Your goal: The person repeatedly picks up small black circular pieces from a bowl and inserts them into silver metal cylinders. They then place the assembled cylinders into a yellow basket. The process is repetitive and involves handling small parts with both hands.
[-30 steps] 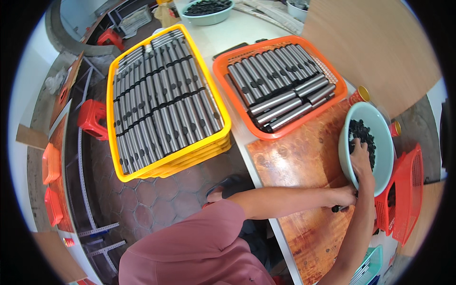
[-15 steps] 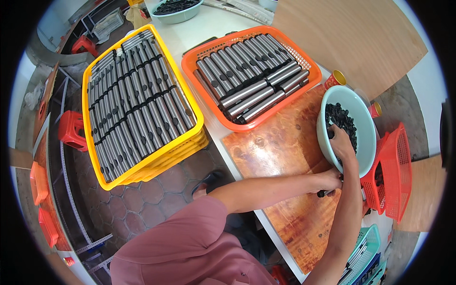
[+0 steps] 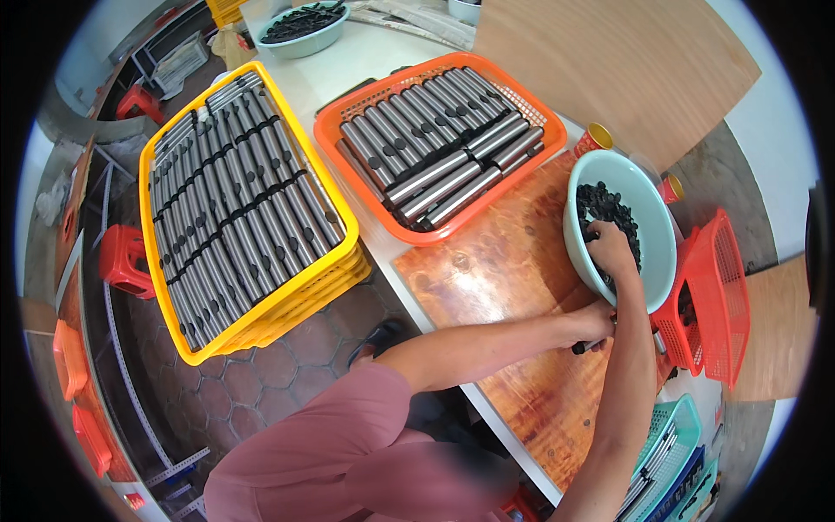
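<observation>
My right hand (image 3: 612, 250) reaches over the near rim into a pale blue bowl (image 3: 663, 261), its fingers bent and pressed together among small black parts (image 3: 606, 205). The fingertips are partly hidden, so what they pinch is unclear. Just below the bowl, my left hand (image 3: 595, 322) is closed round a metal tube with a black end (image 3: 584, 346). My right forearm crosses in front and covers part of the left fingers and the tube.
An orange basket (image 3: 435, 236) and a stacked yellow crate (image 3: 348, 233) hold rows of metal tubes. Red baskets (image 3: 726, 296) stand right of the bowl, a green basket (image 3: 687, 413) below. Two red-gold cups (image 3: 595, 139) sit beyond the bowl. Another bowl (image 3: 304, 43) holds black parts.
The whole view has shifted slightly, moving the scene left. My right fingers have turned a little among the black parts in the bowl. My left hand keeps its hold on the tube.
</observation>
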